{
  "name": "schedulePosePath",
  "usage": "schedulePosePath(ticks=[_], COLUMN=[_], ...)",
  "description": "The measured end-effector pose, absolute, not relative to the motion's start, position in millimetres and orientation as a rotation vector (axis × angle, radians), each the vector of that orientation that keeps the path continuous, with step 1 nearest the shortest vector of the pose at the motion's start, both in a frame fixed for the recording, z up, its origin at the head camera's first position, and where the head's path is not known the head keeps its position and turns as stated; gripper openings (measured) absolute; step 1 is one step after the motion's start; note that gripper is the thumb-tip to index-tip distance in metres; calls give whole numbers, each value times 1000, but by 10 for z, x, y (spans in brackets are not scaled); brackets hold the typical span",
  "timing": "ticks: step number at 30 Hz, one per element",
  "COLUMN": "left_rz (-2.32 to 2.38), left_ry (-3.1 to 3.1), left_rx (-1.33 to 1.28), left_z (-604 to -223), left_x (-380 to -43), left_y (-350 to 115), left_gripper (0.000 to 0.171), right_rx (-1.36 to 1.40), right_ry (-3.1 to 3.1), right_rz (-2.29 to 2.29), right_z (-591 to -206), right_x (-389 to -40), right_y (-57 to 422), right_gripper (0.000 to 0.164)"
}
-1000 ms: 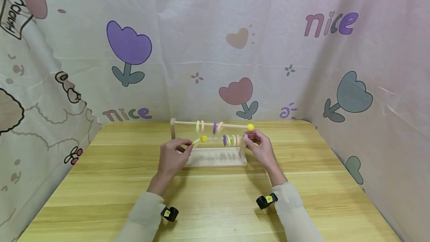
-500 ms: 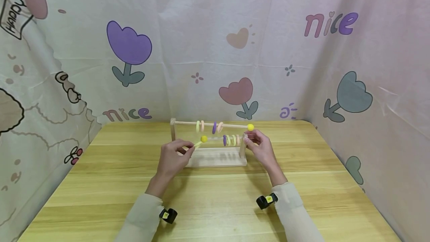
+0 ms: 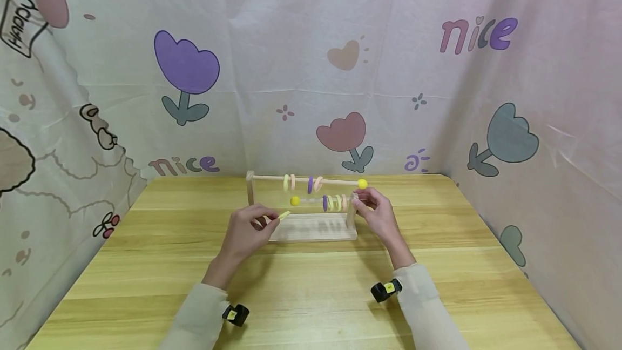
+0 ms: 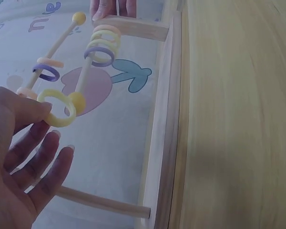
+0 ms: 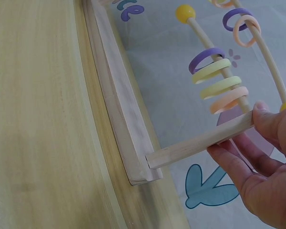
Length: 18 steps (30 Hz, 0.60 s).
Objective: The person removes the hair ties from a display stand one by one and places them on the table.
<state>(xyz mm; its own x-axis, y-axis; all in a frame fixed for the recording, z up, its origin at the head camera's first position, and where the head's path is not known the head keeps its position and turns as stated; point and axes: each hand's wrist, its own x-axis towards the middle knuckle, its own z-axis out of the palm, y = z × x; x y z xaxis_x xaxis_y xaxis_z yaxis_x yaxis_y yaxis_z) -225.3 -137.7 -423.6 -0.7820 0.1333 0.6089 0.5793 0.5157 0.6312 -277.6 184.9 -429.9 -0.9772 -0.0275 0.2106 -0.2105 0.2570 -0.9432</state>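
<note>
Yellow ring (image 3: 284, 215), pinched in the left grip (image 3: 247, 230) (the right grip (image 3: 380, 219) clasps the post (image 5: 200, 141)), has moved lower.

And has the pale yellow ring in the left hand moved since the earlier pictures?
Yes. In the head view, the pale yellow ring has moved slightly down the picture, away from the unmoved yellow ball on the nearer rod.

Left hand (image 3: 245, 234) drew back; its ring (image 3: 285, 214) (yellow) farther from the near ball (image 3: 295, 201)

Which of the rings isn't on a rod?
The yellow ring pinched in the left hand; the other rings in view all hang on the rods.
</note>
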Motion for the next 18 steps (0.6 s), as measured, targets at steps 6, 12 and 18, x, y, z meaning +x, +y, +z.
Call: schedulePosePath(ticks=[6, 12, 18], left_rz=[-1154, -1068, -1063], left_ry=[-2318, -2342, -2376], left_rx=[-549, -543, -543], left_z=[-4263, -4292, -4317], left_x=[-2211, -2174, -2147], left_y=[-1493, -1634, -1759], left_gripper=[14, 17, 21], right_rx=[236, 240, 246], right_ry=[-2362, -2348, -2335], right_rz=[1814, 1820, 1841], right_z=[-4300, -4289, -4284], right_x=[-2780, -2769, -2764], right_y=[1843, 1837, 1839], right_gripper=[29, 28, 28])
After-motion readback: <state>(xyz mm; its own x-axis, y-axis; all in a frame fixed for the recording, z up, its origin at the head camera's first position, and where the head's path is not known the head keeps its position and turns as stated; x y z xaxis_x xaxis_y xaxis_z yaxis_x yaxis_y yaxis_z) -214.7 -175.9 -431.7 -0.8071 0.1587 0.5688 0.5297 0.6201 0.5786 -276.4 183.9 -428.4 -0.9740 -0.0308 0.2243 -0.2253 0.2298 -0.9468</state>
